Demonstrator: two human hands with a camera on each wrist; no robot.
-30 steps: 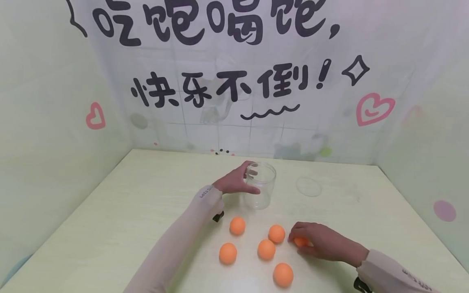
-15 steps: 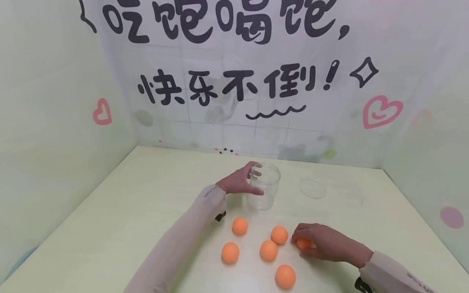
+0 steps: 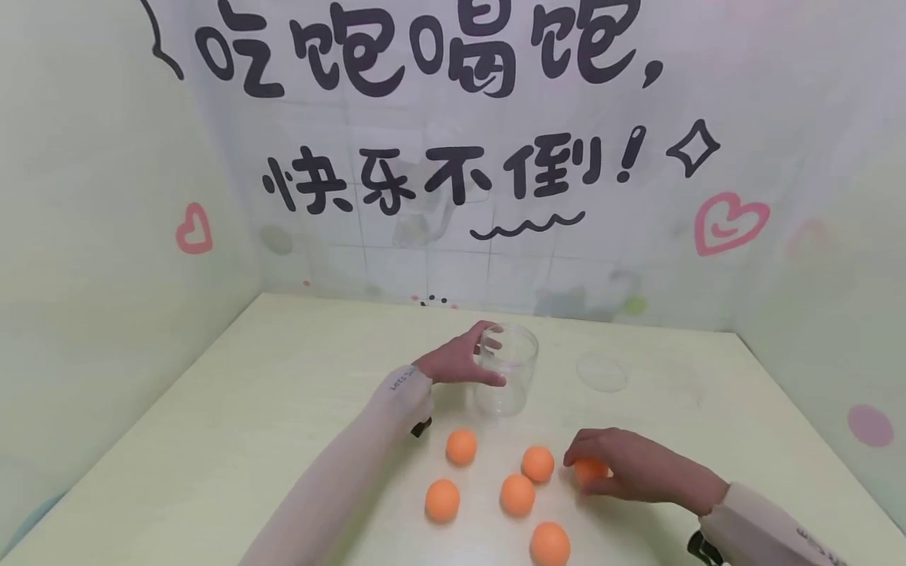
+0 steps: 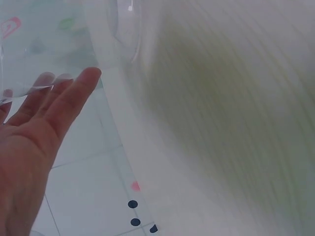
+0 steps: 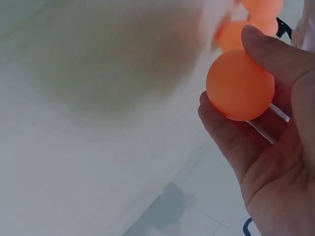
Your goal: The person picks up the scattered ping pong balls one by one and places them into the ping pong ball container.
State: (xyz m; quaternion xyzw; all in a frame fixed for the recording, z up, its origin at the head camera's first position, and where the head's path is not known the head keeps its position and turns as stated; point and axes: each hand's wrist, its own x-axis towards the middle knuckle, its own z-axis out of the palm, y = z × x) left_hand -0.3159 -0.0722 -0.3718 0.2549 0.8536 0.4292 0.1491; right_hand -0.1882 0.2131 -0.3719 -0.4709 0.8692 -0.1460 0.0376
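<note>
My left hand (image 3: pixel 458 360) holds the side of a clear, lidless jar (image 3: pixel 515 381) that stands upright on the table. Its thumb lies along the near side and the fingers reach round the far side. Part of the jar's transparent wall (image 4: pixel 15 64) shows beside those fingers in the left wrist view. Toward the front right, my right hand (image 3: pixel 637 465) pinches an orange ping-pong ball (image 5: pixel 239 84) between thumb and fingers. Left of this hand, several more orange balls (image 3: pixel 517 494) lie loose on the table, in front of the jar.
A thin clear disc (image 3: pixel 602 373), like a lid, lies flat to the right of the jar. White printed sheets (image 3: pixel 425 259) enclose the pale table (image 3: pixel 283 409) at the back and both sides.
My right hand has risen slightly with the ball, relative to the loose balls. The left hand keeps its hold on the jar. The head view has shifted a little.
</note>
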